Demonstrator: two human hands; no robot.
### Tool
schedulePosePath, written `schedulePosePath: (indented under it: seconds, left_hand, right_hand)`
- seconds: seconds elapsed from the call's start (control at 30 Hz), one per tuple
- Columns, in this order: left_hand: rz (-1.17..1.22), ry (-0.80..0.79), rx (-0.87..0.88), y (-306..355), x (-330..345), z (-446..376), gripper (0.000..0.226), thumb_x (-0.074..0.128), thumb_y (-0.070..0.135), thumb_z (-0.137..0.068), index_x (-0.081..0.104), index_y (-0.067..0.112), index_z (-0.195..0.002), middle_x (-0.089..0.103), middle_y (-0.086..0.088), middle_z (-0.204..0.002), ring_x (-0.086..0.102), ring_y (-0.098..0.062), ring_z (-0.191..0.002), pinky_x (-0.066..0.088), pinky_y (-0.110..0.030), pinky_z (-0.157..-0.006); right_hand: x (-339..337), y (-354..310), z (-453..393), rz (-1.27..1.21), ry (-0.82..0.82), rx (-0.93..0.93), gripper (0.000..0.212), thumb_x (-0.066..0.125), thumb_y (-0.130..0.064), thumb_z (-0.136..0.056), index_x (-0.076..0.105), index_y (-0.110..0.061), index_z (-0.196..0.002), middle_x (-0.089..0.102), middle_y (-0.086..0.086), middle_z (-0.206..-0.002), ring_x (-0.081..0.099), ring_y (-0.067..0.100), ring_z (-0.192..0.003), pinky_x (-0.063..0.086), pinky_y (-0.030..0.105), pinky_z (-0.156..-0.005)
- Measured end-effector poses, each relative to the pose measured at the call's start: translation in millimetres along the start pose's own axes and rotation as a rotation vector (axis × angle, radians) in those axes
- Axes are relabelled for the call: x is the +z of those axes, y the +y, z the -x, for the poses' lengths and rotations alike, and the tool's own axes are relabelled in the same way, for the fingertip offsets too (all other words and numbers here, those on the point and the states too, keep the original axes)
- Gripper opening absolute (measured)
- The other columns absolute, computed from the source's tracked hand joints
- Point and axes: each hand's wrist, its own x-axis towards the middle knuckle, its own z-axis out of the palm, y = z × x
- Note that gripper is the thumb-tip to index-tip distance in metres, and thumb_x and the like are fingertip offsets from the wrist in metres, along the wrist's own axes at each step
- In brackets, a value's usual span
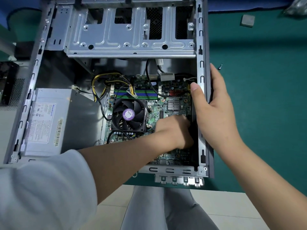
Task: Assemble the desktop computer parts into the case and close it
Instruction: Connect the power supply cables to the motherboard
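Green matting (265,113) covers the bench, and on it lies the open computer case (201,67), its near edge at the bench's near rim. Inside, one motherboard (172,97) fills the right half, with one black cooler fan (128,115) on it and one grey power supply (48,118) at the left wall. One empty drive cage (129,35) spans the far end. The left hand (174,130) reaches down onto the board near the right wall, fingers curled; what they grip cannot be made out. The right hand (214,103) clasps the case's right wall, thumb inside, fingers outside. Right of the case, well apart, lie one screw (220,66) and one small grey square block (247,20).
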Motion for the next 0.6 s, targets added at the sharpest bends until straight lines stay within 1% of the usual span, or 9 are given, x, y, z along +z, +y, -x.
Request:
schedulePosePath:
  seconds: [0.07, 0.17, 0.23, 0.3, 0.37, 0.43, 0.5, 0.6]
  left_hand:
    - [0.02, 0.04, -0.019, 3, -2, 2, 0.021, 0.049, 0.02, -0.08, 0.039, 0.018, -0.062, 0.046, 0.005, -0.064, 0.042, -0.015, -0.052, 0.031, -0.02, -0.048]
    - [0.016, 0.08, 0.023, 6, 1, 5, 0.025, 0.051, 0.024, -0.083, 0.038, 0.019, -0.062, 0.044, 0.006, -0.064, 0.046, -0.02, -0.059, 0.033, -0.02, -0.049]
    - [0.046, 0.051, 0.079, 1, 0, 1, 0.027, 0.051, 0.022, -0.084, 0.036, 0.02, -0.061, 0.043, 0.005, -0.064, 0.046, -0.022, -0.06, 0.036, -0.022, -0.053]
    - [0.075, -0.007, 0.149, -5, 1, -4, 0.029, 0.054, 0.021, -0.083, 0.037, 0.019, -0.06, 0.043, 0.003, -0.063, 0.047, -0.024, -0.06, 0.035, -0.023, -0.05]
    - [0.12, -0.018, 0.168, -11, 5, -7, 0.029, 0.058, 0.023, -0.082, 0.04, 0.019, -0.059, 0.045, 0.003, -0.062, 0.048, -0.023, -0.059, 0.035, -0.024, -0.051]
    - [0.138, -0.015, 0.164, -12, 9, -8, 0.029, 0.06, 0.024, -0.08, 0.041, 0.019, -0.06, 0.045, 0.004, -0.061, 0.047, -0.021, -0.057, 0.036, -0.024, -0.053]
    - [0.157, -0.006, 0.149, -13, 12, -10, 0.027, 0.062, 0.023, -0.079, 0.042, 0.019, -0.061, 0.045, 0.006, -0.061, 0.045, -0.016, -0.053, 0.033, -0.022, -0.05]
    - [0.18, 0.012, 0.121, -14, 13, -9, 0.027, 0.063, 0.023, -0.077, 0.042, 0.02, -0.06, 0.044, 0.008, -0.06, 0.04, -0.007, -0.049, 0.027, -0.021, -0.043]
  right_hand:
    - [-1, 0, 0, -0.002, 0.003, 0.002, 0.053, 0.05, -0.028, -0.098, 0.03, -0.028, -0.147, 0.045, -0.017, -0.141, 0.042, -0.006, -0.127, 0.032, 0.015, -0.106]
    - [-2, 0, 1, 0.0, 0.005, 0.002, 0.053, 0.051, -0.028, -0.098, 0.031, -0.028, -0.147, 0.046, -0.017, -0.141, 0.042, -0.007, -0.126, 0.032, 0.014, -0.106]
    - [-1, -1, 0, 0.004, 0.005, 0.001, 0.053, 0.051, -0.028, -0.098, 0.031, -0.027, -0.147, 0.046, -0.017, -0.141, 0.042, -0.007, -0.126, 0.032, 0.013, -0.105]
    - [0, -2, -1, 0.002, 0.002, 0.003, 0.053, 0.051, -0.027, -0.098, 0.031, -0.026, -0.147, 0.047, -0.016, -0.14, 0.043, -0.006, -0.125, 0.033, 0.016, -0.106]
    - [0, -2, -1, 0.006, 0.002, 0.0, 0.053, 0.051, -0.027, -0.098, 0.031, -0.026, -0.147, 0.048, -0.015, -0.14, 0.044, -0.004, -0.126, 0.034, 0.021, -0.108]
    - [0, -2, -1, 0.017, 0.005, -0.006, 0.053, 0.051, -0.027, -0.098, 0.031, -0.025, -0.147, 0.048, -0.014, -0.14, 0.044, -0.003, -0.126, 0.034, 0.022, -0.108]
    - [-1, -2, 0, 0.018, 0.007, -0.009, 0.053, 0.051, -0.026, -0.098, 0.032, -0.025, -0.147, 0.048, -0.014, -0.14, 0.044, -0.004, -0.125, 0.034, 0.018, -0.106]
    - [-1, -1, 1, 0.015, 0.004, -0.003, 0.053, 0.05, -0.028, -0.098, 0.031, -0.026, -0.147, 0.047, -0.017, -0.138, 0.044, -0.007, -0.123, 0.033, 0.008, -0.101]
